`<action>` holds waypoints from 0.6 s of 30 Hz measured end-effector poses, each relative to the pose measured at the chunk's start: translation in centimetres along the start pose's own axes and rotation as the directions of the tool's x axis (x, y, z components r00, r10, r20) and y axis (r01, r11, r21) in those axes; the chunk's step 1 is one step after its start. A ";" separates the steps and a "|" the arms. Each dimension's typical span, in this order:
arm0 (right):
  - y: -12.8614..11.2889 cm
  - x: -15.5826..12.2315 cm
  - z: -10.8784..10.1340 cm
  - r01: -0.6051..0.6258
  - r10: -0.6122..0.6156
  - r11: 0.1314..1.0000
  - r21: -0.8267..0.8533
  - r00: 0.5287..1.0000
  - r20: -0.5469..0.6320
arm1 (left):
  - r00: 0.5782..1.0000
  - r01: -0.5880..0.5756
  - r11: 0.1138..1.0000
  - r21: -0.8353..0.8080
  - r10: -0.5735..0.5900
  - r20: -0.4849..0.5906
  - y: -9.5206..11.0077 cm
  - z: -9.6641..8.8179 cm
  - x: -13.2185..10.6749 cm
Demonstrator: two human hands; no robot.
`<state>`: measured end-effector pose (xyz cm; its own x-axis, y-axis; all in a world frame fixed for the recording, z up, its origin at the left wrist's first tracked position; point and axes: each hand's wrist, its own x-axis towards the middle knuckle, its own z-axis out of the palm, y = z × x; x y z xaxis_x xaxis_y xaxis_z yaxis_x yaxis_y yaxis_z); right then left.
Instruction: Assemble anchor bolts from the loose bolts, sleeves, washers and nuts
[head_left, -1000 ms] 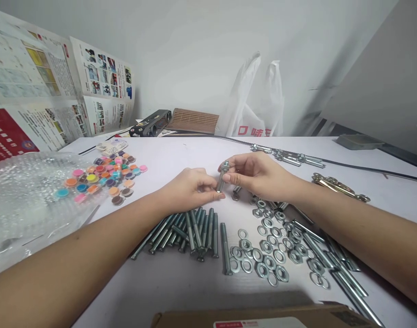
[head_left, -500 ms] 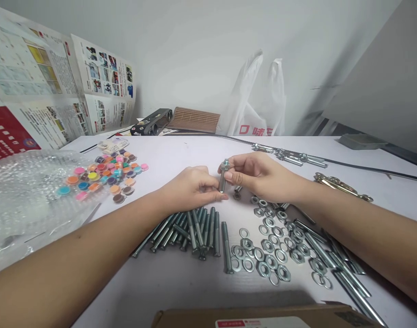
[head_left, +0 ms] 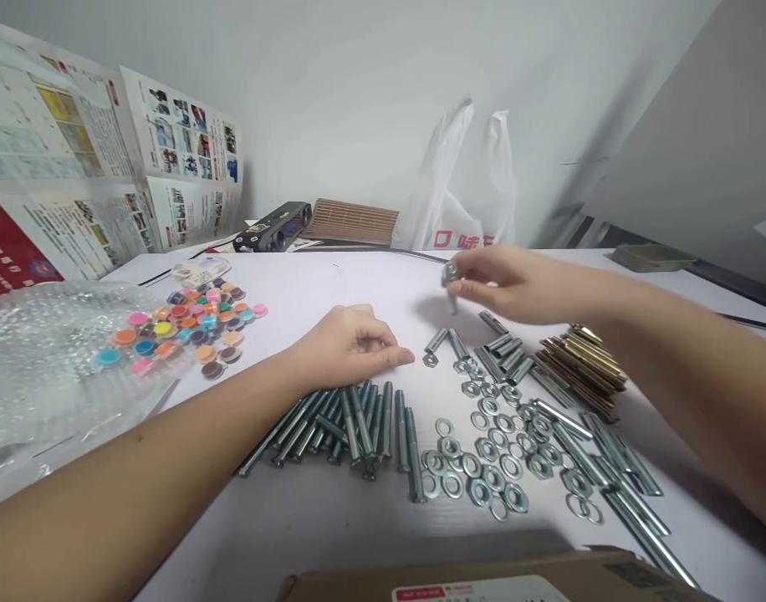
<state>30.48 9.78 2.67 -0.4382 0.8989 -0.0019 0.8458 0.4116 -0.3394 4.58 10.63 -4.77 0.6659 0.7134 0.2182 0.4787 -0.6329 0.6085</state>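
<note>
My right hand (head_left: 521, 284) is raised over the table's far middle, its fingers pinched on a short bolt (head_left: 449, 288) with a nut on it, blurred by motion. My left hand (head_left: 351, 347) rests on the white table (head_left: 333, 284) with its fingers loosely curled, holding nothing I can see, just behind a heap of long bolts (head_left: 351, 422). Loose nuts and washers (head_left: 489, 464) lie scattered to the right of that heap. Short assembled bolts (head_left: 502, 351) lie under my right hand.
Coloured round caps (head_left: 182, 330) lie beside bubble wrap (head_left: 50, 368) at the left. Brass-coloured anchors (head_left: 584, 364) and more long bolts (head_left: 627, 493) lie at the right. A cardboard box (head_left: 483, 581) sits at the near edge. Brochures, a black device and a plastic bag stand at the back.
My right hand has lifted the bolt away from my left hand and carried it up and to the right. My left hand has let go and stays down on the table.
</note>
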 end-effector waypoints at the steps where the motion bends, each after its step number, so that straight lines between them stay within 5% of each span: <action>1: 1.0 -0.1 -1.0 -0.081 0.080 0.992 -0.094 0.997 -0.015 | 1.000 0.015 1.000 -0.003 -0.015 -0.001 0.1 0.0 0.0; 6: 6.5 -0.4 -3.9 -0.333 0.340 0.916 -0.223 0.940 -0.010 | 0.998 0.062 0.997 0.051 -0.062 0.008 0.2 0.0 0.0; 16: 14.1 -1.6 -3.7 -0.638 0.679 0.699 -0.321 0.734 0.018 | 0.994 0.108 0.992 0.071 -0.110 0.025 0.3 0.1 0.6; 18: 15.4 -2.0 -3.6 -0.665 0.676 0.695 -0.274 0.734 -0.068 | 0.994 0.108 0.991 0.077 -0.110 0.025 0.4 0.1 0.7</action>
<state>45.49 14.91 0.83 0.2706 0.9481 -0.1672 0.9624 -0.2706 0.0235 5.25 10.88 -4.46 0.6234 0.7710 0.1302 0.5905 -0.5734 0.5679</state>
